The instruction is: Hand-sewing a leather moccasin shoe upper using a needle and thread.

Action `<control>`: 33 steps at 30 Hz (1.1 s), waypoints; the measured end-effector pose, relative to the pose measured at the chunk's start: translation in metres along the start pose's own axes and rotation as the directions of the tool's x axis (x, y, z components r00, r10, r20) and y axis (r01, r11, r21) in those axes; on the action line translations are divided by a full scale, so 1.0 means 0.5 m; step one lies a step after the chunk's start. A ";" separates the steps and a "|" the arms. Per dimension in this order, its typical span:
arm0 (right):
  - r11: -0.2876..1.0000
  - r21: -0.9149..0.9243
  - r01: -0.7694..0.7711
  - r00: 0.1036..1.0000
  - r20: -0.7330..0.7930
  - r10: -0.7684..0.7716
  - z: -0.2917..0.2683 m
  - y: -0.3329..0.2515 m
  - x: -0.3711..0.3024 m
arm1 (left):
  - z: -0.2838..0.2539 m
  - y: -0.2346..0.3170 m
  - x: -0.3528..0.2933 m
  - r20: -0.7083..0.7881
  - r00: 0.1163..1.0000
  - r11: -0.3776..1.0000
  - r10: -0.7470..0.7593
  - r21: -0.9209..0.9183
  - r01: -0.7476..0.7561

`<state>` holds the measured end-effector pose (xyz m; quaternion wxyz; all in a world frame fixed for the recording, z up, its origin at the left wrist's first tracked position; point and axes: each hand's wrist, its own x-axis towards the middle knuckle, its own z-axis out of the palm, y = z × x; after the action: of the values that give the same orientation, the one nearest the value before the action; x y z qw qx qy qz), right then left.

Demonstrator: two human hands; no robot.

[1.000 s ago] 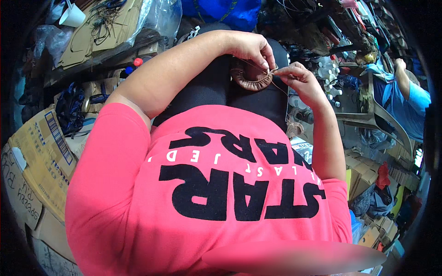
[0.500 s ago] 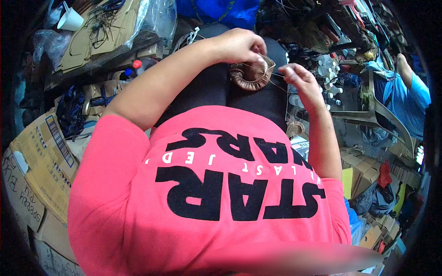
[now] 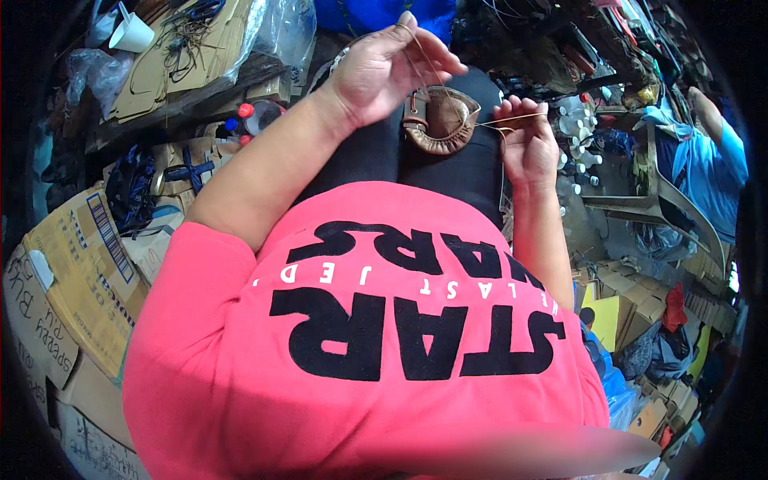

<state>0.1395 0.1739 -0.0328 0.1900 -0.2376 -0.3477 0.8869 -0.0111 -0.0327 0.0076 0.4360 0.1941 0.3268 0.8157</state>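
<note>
A small brown leather shoe upper (image 3: 438,145), its edge gathered in pleats, rests on my dark-trousered lap between my hands. My left hand (image 3: 374,78) is raised up and to the left of it, fingers apart, with thin tan thread hooked near the thumb tip and running down to the leather. To the right, my right hand (image 3: 530,150) is palm up with curled fingers. A taut thread (image 3: 512,119) stretches from the upper's right side to its fingertips. Whether a needle is there is too small to tell.
Flat cardboard (image 3: 172,68) with dark cords on it and a white cup (image 3: 131,34) are at the upper left. Plastic bottles (image 3: 570,120) stand right of my lap. A person in blue (image 3: 704,164) sits at the far right. Cardboard boxes (image 3: 76,280) are at left.
My left hand has let go of the shoe upper and risen up and left, drawing thread. My right hand has lowered slightly and turned palm up, thread pulled right.
</note>
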 end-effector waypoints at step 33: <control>-0.047 -0.839 0.542 0.834 0.531 0.148 0.071 -0.062 -0.069 | -0.012 -0.020 -0.120 0.182 0.974 -0.177 0.137 0.972 -0.157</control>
<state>0.1532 0.1594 0.0218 0.0051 -0.0183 -0.9345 0.3555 0.0238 -0.0811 -0.0058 0.0410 0.4981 0.8032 0.3241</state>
